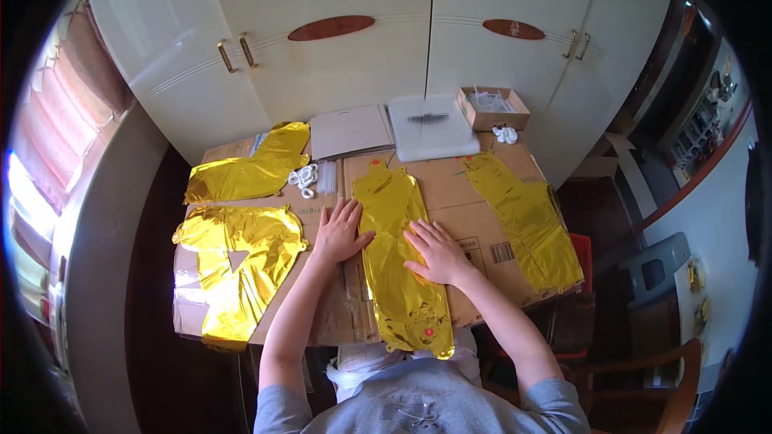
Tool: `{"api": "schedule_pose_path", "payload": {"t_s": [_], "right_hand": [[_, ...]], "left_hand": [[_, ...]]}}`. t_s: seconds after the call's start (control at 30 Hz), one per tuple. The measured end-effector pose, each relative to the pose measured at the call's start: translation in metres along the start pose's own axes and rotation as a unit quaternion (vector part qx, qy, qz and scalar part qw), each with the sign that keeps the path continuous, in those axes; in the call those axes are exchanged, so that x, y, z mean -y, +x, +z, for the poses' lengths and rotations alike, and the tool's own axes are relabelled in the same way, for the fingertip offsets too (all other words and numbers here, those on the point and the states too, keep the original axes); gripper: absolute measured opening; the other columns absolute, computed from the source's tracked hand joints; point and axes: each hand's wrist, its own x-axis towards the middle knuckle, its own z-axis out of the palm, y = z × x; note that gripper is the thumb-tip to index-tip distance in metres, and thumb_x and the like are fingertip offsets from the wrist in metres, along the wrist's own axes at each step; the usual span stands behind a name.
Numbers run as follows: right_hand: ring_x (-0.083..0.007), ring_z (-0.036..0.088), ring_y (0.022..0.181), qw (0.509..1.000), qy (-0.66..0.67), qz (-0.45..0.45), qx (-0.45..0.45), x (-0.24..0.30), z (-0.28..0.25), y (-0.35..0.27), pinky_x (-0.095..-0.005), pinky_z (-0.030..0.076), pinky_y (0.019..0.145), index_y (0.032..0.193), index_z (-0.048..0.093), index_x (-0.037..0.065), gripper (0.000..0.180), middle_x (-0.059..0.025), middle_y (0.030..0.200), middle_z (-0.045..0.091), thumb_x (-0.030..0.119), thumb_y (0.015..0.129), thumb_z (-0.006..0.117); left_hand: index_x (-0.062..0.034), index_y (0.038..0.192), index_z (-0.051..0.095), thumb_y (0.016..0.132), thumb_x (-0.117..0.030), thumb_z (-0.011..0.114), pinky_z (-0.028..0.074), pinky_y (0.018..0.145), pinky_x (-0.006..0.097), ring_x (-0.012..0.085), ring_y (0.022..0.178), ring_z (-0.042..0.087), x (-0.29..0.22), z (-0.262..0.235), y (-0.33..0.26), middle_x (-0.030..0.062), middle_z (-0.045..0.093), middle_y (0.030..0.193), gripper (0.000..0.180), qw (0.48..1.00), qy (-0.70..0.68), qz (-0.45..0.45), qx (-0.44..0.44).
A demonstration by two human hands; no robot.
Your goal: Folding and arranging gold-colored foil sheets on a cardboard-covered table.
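A long, flat gold foil balloon (390, 249) lies uninflated on the cardboard-covered table, stretching toward my lap. Flat along its left edge rests my left hand (340, 235), fingers spread. My right hand (439, 255) presses lightly on its right edge, also with fingers apart. Neither hand grips anything. To the left lie two more flat gold foil balloons, a bent one (249, 175) farther back and one with a triangular opening (259, 273) nearer me. Another gold foil balloon (527, 225) is spread out at the right.
White ribbon coils (304, 179) and thin clear straws (326, 178) sit beyond my left hand. Along the back stand flat grey boards (351, 132), a stack of clear plastic bags (434, 133) and an open box (507, 119) beside more white ribbon (505, 135). Cabinet doors (338, 72) rise behind.
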Motion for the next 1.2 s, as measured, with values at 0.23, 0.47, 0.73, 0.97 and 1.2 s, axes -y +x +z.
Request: {"api": "schedule_pose_path", "payload": {"t_s": [0.23, 0.47, 0.73, 0.97, 1.2], "right_hand": [[-0.0329, 0.028, 0.143, 0.997, 0.063, 0.004, -0.032, 0.001, -0.003, 0.001, -0.0454, 0.025, 0.117, 0.142, 0.040, 0.003, 0.068, -0.0185, 0.150, 0.036, 0.052, 0.095, 0.049], [-0.0348, 0.032, 0.141, 0.961, 0.228, 0.045, -0.154, -0.012, 0.002, -0.007, -0.0446, 0.032, 0.113, 0.136, 0.045, 0.003, 0.057, -0.0181, 0.146, 0.040, 0.040, 0.094, 0.058], [-0.0348, 0.035, 0.138, 0.968, 0.194, 0.055, -0.152, -0.015, 0.014, -0.004, -0.0443, 0.031, 0.114, 0.140, 0.040, 0.003, 0.062, -0.0200, 0.146, 0.039, 0.043, 0.095, 0.055], [-0.0344, 0.035, 0.138, 0.967, 0.197, 0.054, -0.150, -0.010, 0.011, 0.000, -0.0440, 0.031, 0.114, 0.141, 0.039, 0.005, 0.064, -0.0189, 0.146, 0.039, 0.045, 0.094, 0.056], [-0.0340, 0.037, 0.137, 0.956, 0.238, 0.053, -0.160, -0.012, -0.003, -0.004, -0.0445, 0.032, 0.113, 0.135, 0.045, 0.003, 0.063, -0.0188, 0.143, 0.043, 0.045, 0.091, 0.060]], "left_hand": [[-0.0041, 0.131, 0.052, 0.089, -0.042, 0.057, 0.033, 0.109, 0.049, 0.0299, 0.133, 0.042, 0.022, -0.007, 0.041, 0.0123, 0.053, 0.134, 0.056, 0.998, 0.000, 0.025, -0.058], [-0.0036, 0.116, 0.060, 0.083, -0.016, 0.059, 0.045, 0.096, 0.043, 0.0309, 0.119, 0.053, 0.057, -0.028, 0.151, 0.0151, 0.059, 0.121, 0.036, 0.997, 0.053, -0.016, -0.046], [-0.0091, 0.094, 0.056, 0.080, -0.016, 0.063, 0.053, 0.069, 0.045, 0.0324, 0.080, 0.067, 0.131, -0.003, 0.176, 0.0102, 0.067, 0.090, 0.017, 0.974, 0.162, 0.107, -0.117], [-0.0097, 0.085, 0.061, 0.084, -0.008, 0.053, 0.055, 0.061, 0.041, 0.0288, 0.071, 0.069, 0.149, -0.015, 0.176, 0.0109, 0.069, 0.078, 0.008, 0.961, 0.245, 0.084, -0.101], [-0.0119, 0.078, 0.060, 0.083, -0.012, 0.054, 0.054, 0.060, 0.042, 0.0274, 0.071, 0.068, 0.131, -0.015, 0.169, 0.0074, 0.066, 0.075, 0.008, 0.956, 0.213, 0.098, -0.178]]}}
